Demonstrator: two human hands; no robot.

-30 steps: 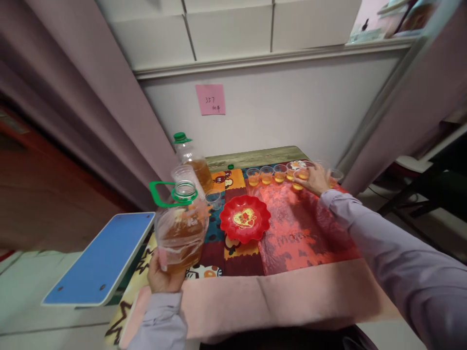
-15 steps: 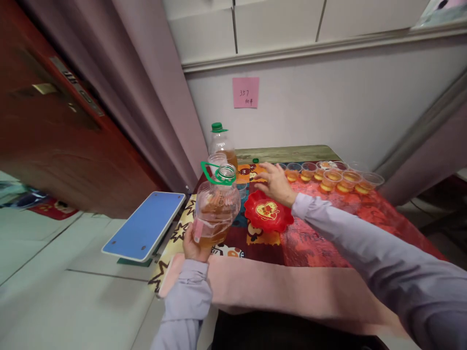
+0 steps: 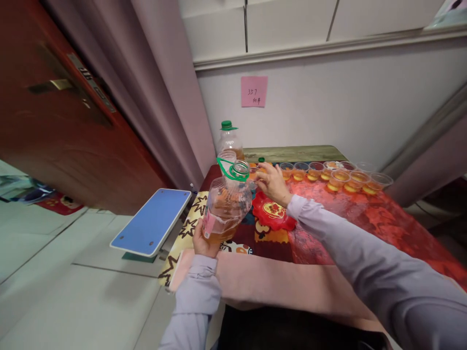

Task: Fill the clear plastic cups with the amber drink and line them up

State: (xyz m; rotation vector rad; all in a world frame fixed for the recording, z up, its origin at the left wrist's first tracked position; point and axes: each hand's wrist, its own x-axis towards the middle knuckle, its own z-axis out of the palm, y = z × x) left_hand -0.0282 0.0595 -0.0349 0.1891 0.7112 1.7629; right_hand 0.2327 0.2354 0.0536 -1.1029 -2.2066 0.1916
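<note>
Left fingers (image 3: 198,234) low on jug (image 3: 229,206), right fingers (image 3: 263,176) apparently on clear cup (image 3: 253,183)

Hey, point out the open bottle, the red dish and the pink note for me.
Open bottle (image 3: 229,206): head view, on its clear body.
Red dish (image 3: 274,210): head view, on its heart print.
Pink note (image 3: 254,92): head view, on its middle.

Left grip (image 3: 205,241) cupped, right grip (image 3: 273,184) forward

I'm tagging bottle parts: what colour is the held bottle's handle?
The handle is green, seen best in the head view.
</note>
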